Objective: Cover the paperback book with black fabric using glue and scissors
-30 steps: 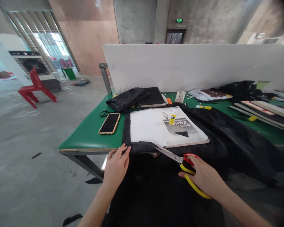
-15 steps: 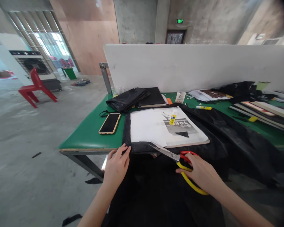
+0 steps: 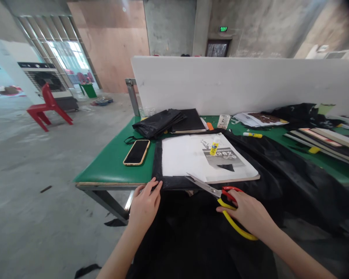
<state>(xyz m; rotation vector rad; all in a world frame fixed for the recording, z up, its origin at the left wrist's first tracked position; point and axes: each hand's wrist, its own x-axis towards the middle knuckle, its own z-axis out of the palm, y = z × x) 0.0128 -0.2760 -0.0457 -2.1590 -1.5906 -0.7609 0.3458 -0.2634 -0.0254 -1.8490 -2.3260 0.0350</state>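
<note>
My right hand (image 3: 248,212) grips scissors (image 3: 218,195) with red and yellow handles, their blades slightly apart and pointing left over the edge of a black plastic sheet (image 3: 279,170). Fingers together, my left hand (image 3: 145,203) presses the sheet's corner at the table's front edge. A white book (image 3: 197,159) lies on the sheet, and on the book stands a small yellow glue bottle (image 3: 213,146).
A phone (image 3: 136,152) lies on the green table (image 3: 110,166) to the left. Behind it sit folded black plastic (image 3: 157,122) and a black book (image 3: 189,120). Boards (image 3: 322,139) are stacked at right, before a white partition (image 3: 244,83). A red chair (image 3: 48,108) stands far left.
The scissors and my right hand have shifted a little left along the sheet's edge. My left hand stays on the corner. The camera has tilted slightly.
</note>
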